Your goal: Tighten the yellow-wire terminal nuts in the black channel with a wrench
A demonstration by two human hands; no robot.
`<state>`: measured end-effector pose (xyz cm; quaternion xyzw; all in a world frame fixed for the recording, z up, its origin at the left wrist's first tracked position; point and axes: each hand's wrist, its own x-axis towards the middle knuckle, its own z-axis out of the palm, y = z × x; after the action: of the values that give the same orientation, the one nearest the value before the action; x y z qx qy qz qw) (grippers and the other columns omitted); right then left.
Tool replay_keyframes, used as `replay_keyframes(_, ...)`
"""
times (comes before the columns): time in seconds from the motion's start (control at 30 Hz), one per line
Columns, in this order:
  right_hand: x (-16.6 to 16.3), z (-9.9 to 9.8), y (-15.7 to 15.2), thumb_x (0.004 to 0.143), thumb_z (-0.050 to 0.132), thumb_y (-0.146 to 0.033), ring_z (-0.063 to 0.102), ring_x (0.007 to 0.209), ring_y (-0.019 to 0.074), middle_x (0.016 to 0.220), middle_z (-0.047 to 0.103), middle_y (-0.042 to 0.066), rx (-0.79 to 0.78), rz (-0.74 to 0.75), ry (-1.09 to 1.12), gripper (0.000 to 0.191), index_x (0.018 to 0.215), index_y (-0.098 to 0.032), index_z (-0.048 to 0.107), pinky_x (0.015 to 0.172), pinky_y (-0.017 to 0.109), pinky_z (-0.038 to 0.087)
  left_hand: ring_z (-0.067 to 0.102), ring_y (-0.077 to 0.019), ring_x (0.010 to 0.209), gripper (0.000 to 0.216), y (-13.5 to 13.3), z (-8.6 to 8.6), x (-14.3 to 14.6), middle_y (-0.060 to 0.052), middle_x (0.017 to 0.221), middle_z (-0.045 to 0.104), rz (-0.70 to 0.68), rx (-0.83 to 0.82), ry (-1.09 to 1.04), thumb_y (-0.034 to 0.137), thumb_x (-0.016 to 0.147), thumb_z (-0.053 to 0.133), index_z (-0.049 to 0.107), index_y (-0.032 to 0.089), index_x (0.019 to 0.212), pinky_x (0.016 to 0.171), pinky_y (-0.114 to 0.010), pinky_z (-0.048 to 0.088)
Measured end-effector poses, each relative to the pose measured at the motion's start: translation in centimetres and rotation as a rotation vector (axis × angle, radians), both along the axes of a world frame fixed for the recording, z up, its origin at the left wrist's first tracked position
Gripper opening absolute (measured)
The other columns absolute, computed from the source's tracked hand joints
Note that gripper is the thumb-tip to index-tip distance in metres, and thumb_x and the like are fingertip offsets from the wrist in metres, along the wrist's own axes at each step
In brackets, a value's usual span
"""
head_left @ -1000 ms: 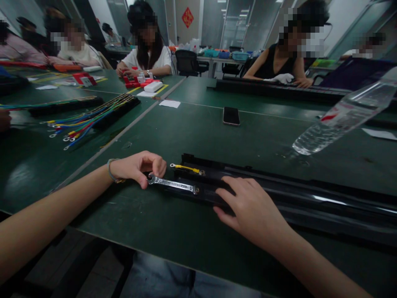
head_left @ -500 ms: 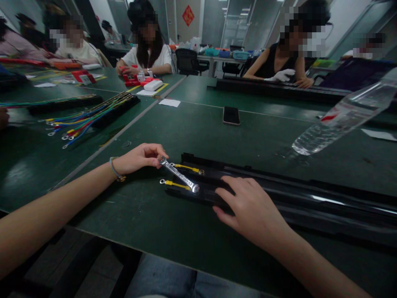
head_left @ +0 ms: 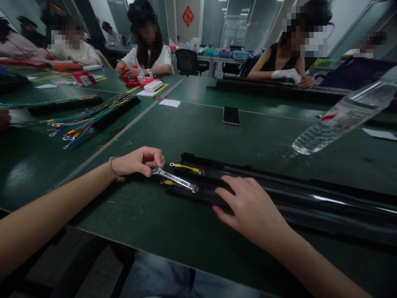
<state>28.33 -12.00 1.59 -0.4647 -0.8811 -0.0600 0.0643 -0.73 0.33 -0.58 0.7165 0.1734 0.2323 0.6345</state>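
Observation:
My left hand (head_left: 142, 160) pinches one end of a silver combination wrench (head_left: 175, 179). The wrench's other end sits over a fastener (head_left: 196, 188) near the left end of a long black channel-shaped part (head_left: 279, 194). Two short yellow wires with ring terminals stick out of that end: the far yellow wire (head_left: 186, 167) shows whole, while the near yellow wire (head_left: 169, 182) is partly under the wrench. My right hand (head_left: 243, 203) rests on the black part, right of the wrench, fingers apart and holding nothing.
A phone (head_left: 231, 115) lies farther back on the green table (head_left: 139, 219). A water bottle (head_left: 335, 120) is at the right. Bundled coloured cables (head_left: 89, 118) lie at the left. Co-workers sit across the table, one with a white glove (head_left: 287, 75).
My left hand has swung the held end of the wrench toward me and slightly left, turning it about the fastener. My right hand has stayed in place.

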Motion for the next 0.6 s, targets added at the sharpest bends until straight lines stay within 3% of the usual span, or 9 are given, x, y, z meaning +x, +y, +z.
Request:
replay_keyframes(0.2,-0.1,-0.03,0.02,0.079,0.048,-0.034,0.05,0.096,0.0258,0.11,0.055,0.014,0.01,0.0,-0.005,0.025,0.091,-0.017,0.063,0.077,0.039,0.037,0.042,-0.0119,0.055,0.029,-0.62,0.13,-0.08,0.003,0.055,0.042,-0.16,-0.039,0.065,0.03,0.056,0.078,0.054,0.018,0.069,0.052,-0.024,0.038)
replay_keyframes(0.6,0.1,-0.13,0.12,0.079,0.048,-0.034,0.05,0.094,0.0261,0.11,0.055,0.014,0.015,0.011,0.0,0.026,0.092,-0.017,0.063,0.077,0.039,0.038,0.042,-0.012,0.058,0.032,-0.88,0.53,0.2,0.002,0.061,0.045,-0.192,-0.035,0.107,0.032,0.057,0.077,0.05,0.018,0.067,0.053,-0.024,0.037)
